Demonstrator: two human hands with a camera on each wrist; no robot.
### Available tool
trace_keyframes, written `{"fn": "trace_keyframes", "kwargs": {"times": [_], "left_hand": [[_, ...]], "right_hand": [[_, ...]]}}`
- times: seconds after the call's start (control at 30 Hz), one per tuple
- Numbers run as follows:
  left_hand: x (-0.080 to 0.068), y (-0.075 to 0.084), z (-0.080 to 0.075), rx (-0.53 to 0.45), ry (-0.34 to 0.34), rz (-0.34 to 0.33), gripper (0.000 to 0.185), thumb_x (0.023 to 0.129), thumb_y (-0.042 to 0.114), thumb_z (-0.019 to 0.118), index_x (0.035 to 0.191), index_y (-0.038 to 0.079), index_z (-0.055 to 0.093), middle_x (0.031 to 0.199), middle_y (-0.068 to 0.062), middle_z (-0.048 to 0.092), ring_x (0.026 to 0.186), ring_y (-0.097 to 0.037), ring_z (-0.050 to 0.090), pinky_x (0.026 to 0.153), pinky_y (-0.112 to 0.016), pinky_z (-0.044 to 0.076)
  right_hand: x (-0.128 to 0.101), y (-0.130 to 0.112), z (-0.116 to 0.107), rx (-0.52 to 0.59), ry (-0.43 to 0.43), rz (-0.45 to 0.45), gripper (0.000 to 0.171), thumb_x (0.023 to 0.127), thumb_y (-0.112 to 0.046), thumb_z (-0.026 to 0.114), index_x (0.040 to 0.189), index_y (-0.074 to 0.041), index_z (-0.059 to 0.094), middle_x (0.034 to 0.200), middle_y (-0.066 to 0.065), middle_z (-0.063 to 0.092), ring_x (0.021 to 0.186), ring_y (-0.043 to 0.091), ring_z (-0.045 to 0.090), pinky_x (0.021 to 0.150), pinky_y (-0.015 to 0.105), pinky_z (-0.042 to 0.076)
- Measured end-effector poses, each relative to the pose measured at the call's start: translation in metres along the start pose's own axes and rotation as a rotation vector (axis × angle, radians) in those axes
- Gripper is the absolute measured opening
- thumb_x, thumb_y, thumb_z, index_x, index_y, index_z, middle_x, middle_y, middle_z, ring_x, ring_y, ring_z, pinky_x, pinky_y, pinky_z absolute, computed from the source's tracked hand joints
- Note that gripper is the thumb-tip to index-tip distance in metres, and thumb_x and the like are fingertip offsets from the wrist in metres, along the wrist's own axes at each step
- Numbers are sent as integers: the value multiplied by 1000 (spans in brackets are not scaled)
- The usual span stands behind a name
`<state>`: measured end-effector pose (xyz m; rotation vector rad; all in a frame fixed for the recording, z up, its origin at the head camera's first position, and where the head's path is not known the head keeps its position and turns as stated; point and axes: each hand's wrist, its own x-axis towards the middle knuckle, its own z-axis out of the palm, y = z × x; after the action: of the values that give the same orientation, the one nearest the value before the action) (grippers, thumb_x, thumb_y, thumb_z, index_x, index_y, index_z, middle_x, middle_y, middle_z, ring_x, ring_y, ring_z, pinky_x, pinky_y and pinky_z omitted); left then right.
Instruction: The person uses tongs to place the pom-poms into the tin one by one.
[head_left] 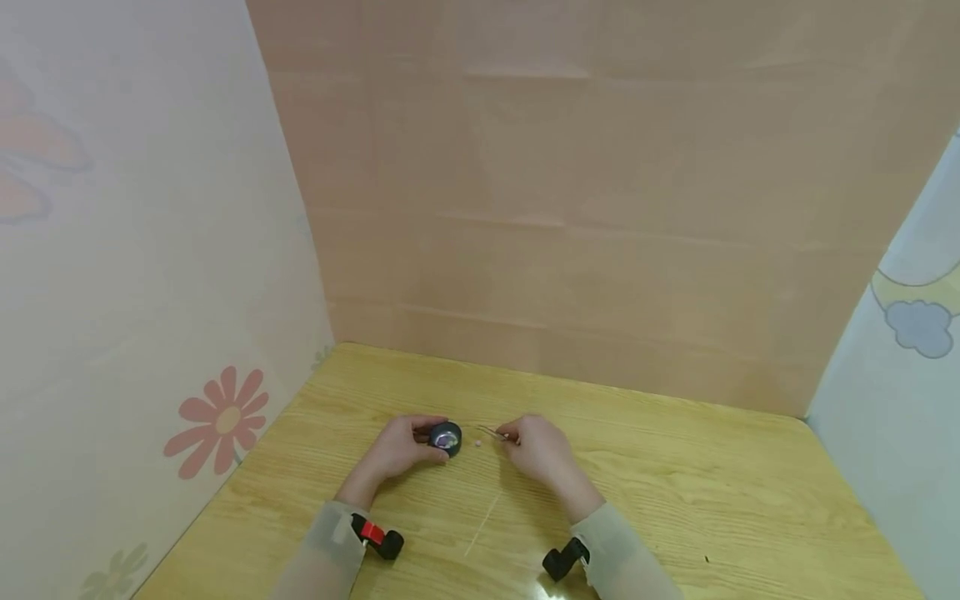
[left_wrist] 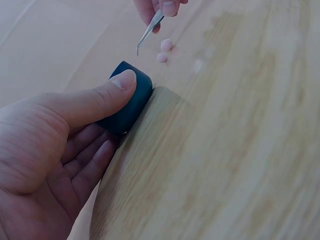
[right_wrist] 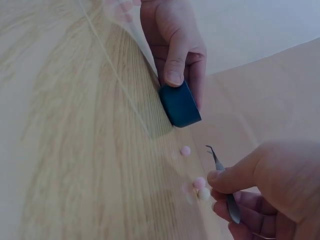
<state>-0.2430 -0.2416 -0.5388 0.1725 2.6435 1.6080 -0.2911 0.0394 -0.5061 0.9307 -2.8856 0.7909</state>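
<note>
My left hand (head_left: 399, 446) grips a small dark blue cup (left_wrist: 135, 102) at its side, thumb on the near wall. The cup stands on the table, and the head view shows something shiny and purplish inside its opening (head_left: 446, 440). My right hand (head_left: 542, 450) pinches metal tweezers (right_wrist: 218, 162) with bent tips, between thumb and fingers. Nothing shows between the tips, which hang apart from the cup. Small pale balls lie on the table between the hands: a pinkish one (right_wrist: 185, 150) nearer the cup, another pink one (right_wrist: 199, 182) and a whitish one (right_wrist: 204, 194) close to the tweezers.
The wood-grain table (head_left: 720, 483) meets a brown back wall (head_left: 570, 208) and pale side walls with printed flowers. A thin light line (head_left: 483, 523) runs along the tabletop between the forearms. One dark speck (head_left: 707, 559) lies at the right. Both wrists carry black camera mounts.
</note>
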Motion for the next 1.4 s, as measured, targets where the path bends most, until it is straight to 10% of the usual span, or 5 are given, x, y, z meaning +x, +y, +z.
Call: {"fn": "trace_keyframes", "kwargs": {"times": [0.67, 1.4], "left_hand": [[0, -2, 0, 18, 0, -4, 61, 83, 18, 95, 139, 10, 72, 133, -12, 72, 118, -28, 70, 101, -48, 57], [-1, 2, 0, 20, 17, 5, 61, 83, 14, 95, 139, 7, 72, 130, -13, 74, 117, -29, 71, 101, -50, 56]], "right_hand": [[-5, 2, 1, -21, -68, -13, 22, 95, -12, 78, 115, -15, 86, 72, -10, 58, 60, 8, 45, 55, 28, 34], [-8, -1, -2, -44, -68, -12, 22, 92, -11, 81, 112, -18, 87, 89, -7, 74, 68, 5, 53, 60, 28, 47]]}}
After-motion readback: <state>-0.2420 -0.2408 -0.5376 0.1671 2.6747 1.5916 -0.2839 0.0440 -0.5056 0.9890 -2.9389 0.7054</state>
